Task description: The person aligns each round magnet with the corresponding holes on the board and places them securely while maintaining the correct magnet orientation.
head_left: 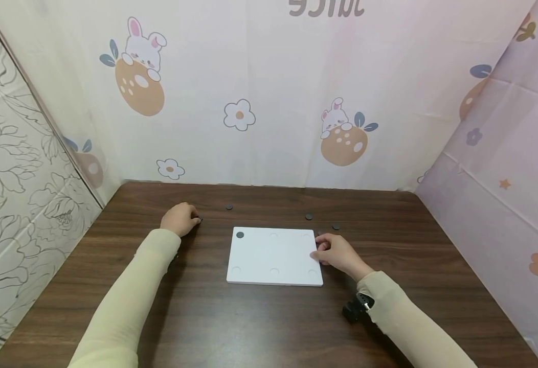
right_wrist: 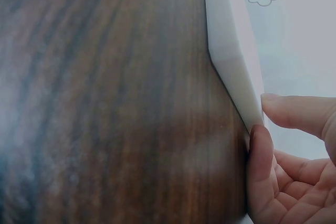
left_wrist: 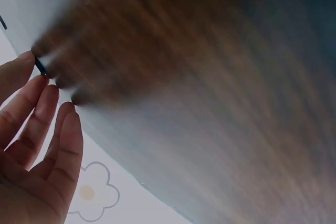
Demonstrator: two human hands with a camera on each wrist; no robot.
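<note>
Left of the white board (head_left: 275,255), my left hand (head_left: 180,219) pinches a small black disc (left_wrist: 40,65) between thumb and fingertip, just at the tabletop. Its other fingers are loosely bent in the left wrist view. On the board's right edge, my right hand (head_left: 339,252) grips with the thumb on top and fingers against the side. Shallow round recesses line the board's long sides. One black disc (head_left: 240,235) sits in the far left recess. The right wrist view shows the thick white edge (right_wrist: 231,51) between thumb and fingers.
Beyond the board, loose black discs lie on the dark wooden table (head_left: 269,322): one disc (head_left: 229,207) behind its left part, another disc (head_left: 308,216) and a third disc (head_left: 335,227) behind its right end. A patterned curtain (head_left: 273,148) hangs along the table's back edge.
</note>
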